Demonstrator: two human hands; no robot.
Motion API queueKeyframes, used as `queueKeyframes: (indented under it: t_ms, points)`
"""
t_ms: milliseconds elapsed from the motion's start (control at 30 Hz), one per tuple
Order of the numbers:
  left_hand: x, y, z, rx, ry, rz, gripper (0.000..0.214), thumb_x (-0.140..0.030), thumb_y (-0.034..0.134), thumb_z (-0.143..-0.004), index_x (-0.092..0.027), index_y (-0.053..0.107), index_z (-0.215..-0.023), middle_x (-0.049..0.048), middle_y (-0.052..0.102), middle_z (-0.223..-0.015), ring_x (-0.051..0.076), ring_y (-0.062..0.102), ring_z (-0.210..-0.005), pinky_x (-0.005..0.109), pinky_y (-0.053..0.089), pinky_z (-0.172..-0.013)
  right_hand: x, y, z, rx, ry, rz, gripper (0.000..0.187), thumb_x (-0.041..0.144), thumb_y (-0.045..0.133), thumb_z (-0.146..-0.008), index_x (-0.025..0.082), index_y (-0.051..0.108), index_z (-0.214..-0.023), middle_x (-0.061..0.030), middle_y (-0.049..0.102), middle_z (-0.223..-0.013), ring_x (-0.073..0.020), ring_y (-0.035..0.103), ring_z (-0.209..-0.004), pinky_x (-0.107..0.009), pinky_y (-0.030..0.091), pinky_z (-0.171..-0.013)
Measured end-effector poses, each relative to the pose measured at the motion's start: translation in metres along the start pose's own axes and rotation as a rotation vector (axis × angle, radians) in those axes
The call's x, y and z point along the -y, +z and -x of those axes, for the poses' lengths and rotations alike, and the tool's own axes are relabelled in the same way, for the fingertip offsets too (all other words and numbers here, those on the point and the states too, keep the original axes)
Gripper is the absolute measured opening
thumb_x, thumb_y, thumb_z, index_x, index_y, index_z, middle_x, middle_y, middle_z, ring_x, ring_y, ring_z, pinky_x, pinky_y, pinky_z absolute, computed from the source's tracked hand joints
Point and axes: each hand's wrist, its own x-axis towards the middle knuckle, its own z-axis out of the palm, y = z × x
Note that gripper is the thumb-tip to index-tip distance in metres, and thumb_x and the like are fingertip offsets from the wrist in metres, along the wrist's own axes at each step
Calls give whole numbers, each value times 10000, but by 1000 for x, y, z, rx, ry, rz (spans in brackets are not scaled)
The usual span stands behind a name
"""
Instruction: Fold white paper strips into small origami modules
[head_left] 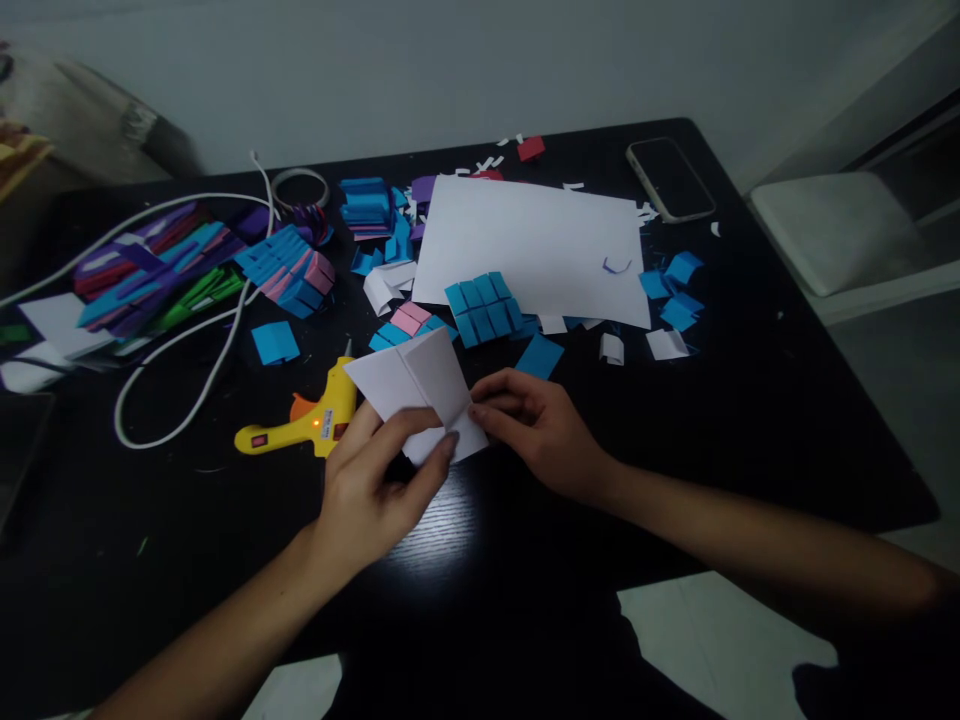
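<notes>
A folded white paper (420, 385) is held just above the black table (750, 400), between both of my hands. My left hand (375, 480) pinches its near edge with thumb and fingers closed. My right hand (536, 425) grips its right corner, fingers curled. A yellow glue gun (315, 415) with a lit orange light lies just left of my left hand. Beyond the paper sit a block of blue folded squares (484, 305) and a large white sheet (532, 245).
Piles of folded blue, purple, pink and green paper (165, 275) lie at the left with a white cable (195, 385). Blue and white scraps (675, 300) lie to the right. A phone (670, 178) rests at the far right corner. A tape roll (300, 185) is at the back.
</notes>
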Motion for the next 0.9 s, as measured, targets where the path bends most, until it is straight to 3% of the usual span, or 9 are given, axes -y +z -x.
queueKeyframes:
  t_ms: [233,433,700,900]
  points:
    - [2,0,-2,-32,57,-11,207,-64,742,-860,-190,712,-1022,39,636,-1007,153,626,-881,265,498,-733,-2,0,1,54,34,-48,302,336,817,-822,202,662,-1043,-18,790,-862,-162,745,-766,-296,613,-717]
    - [1,-2,-4,-32,72,25,219,-57,737,-863,-184,722,-1041,48,633,-1029,163,642,-913,270,512,-738,0,1,1,77,70,-99,304,402,803,-834,188,655,-990,12,742,-770,-152,733,-728,-285,643,-676]
    - [-1,-4,-4,-49,42,-7,242,-63,755,-853,-161,685,-1064,42,656,-962,158,625,-878,268,502,-728,1,-1,2,97,50,24,256,368,796,-844,168,665,-937,-4,710,-733,-172,713,-700,-311,613,-673]
    - [1,-2,-2,-53,56,-2,310,-73,766,-850,-174,692,-1134,53,663,-1052,168,657,-934,280,535,-766,0,0,3,95,27,48,238,354,774,-871,174,658,-975,-7,726,-754,-157,716,-699,-287,616,-670]
